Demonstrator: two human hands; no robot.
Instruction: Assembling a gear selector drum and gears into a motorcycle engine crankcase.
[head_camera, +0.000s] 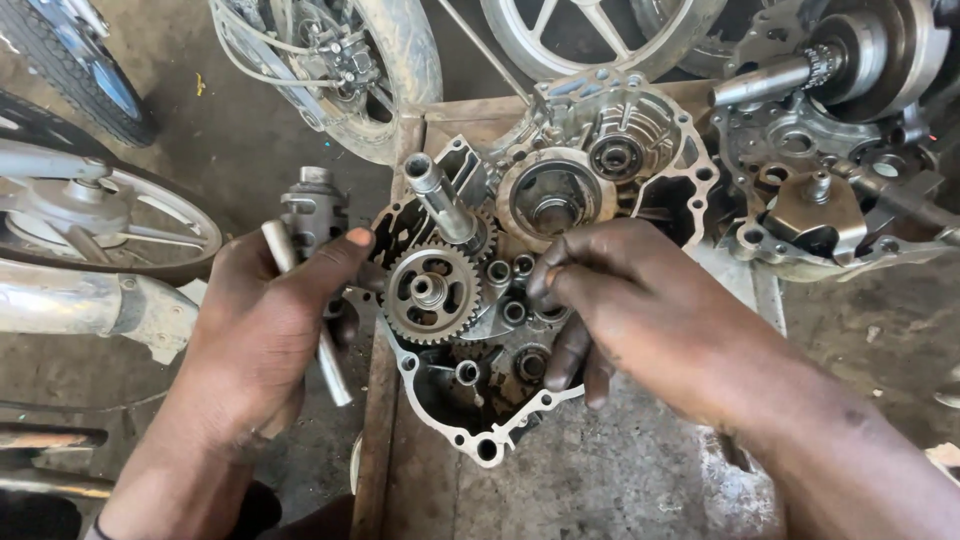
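An open motorcycle engine case half (480, 440) lies on a low wooden-edged bench. Inside it sit a toothed gear (432, 293), an upright splined shaft (440, 198) and a round bearing seat (553, 200). My left hand (265, 330) grips a slim metal rod (335, 375) and what looks like a grey shift drum (312, 208), held just left of the case. My right hand (620, 300) reaches into the case, fingertips pinched over small bushes right of the gear. Whether they hold anything is hidden.
A second engine case half with a crankshaft (800, 75) lies at the right on the bench. Motorcycle wheels (395, 60) stand behind. A wheel rim (120, 215) and an exhaust pipe (80, 300) lie at the left on the dirt floor.
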